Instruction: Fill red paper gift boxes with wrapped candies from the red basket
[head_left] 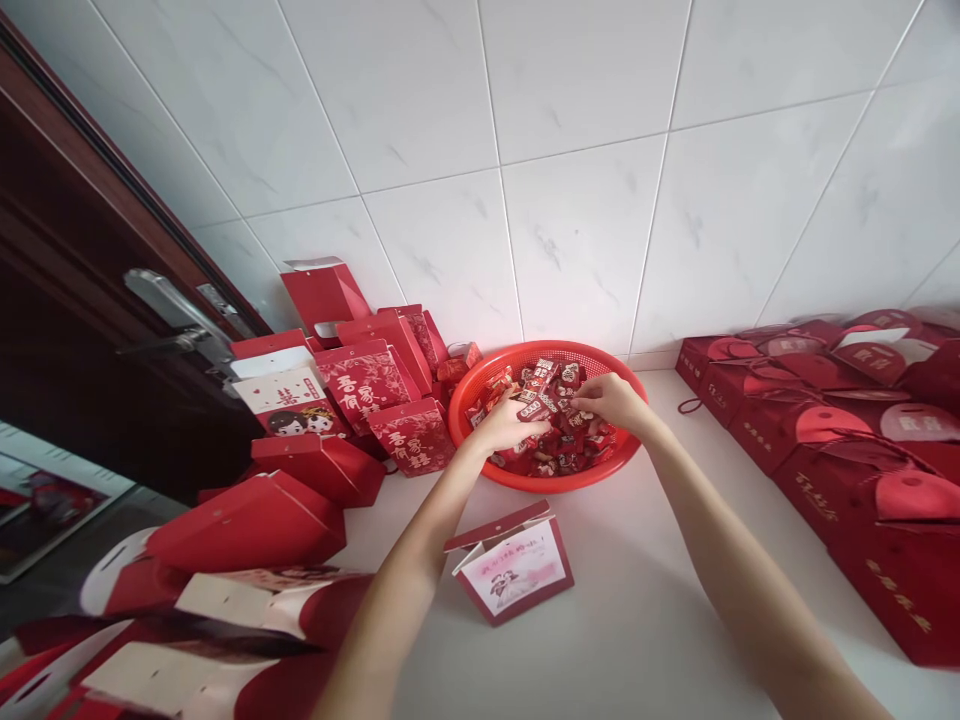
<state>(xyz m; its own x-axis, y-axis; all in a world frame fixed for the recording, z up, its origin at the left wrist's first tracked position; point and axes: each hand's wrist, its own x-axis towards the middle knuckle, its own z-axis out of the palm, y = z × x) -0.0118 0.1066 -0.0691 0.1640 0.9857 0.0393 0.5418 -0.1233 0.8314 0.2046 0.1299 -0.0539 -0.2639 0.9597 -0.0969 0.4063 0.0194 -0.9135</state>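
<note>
A red plastic basket (551, 487) stands against the tiled wall and holds many small wrapped candies (551, 460). Over its left side is my left hand (510, 425), thumb out to the right and fingers apart among the candies. My right hand (613, 398) reaches in from the right, its fingertips pinched together at a wrapped candy. How firmly that candy is held is hard to see. In front of the basket, between my forearms, a small red gift box (517, 565) with a pale printed panel stands with its top partly open.
Several red gift boxes (409, 437) crowd the left side, some stacked up to the wall. More red boxes (247, 520) lie nearer on the left. Rows of dark red boxes (817, 500) fill the right. A brown door (75, 250) with a metal handle (176, 310) is at left.
</note>
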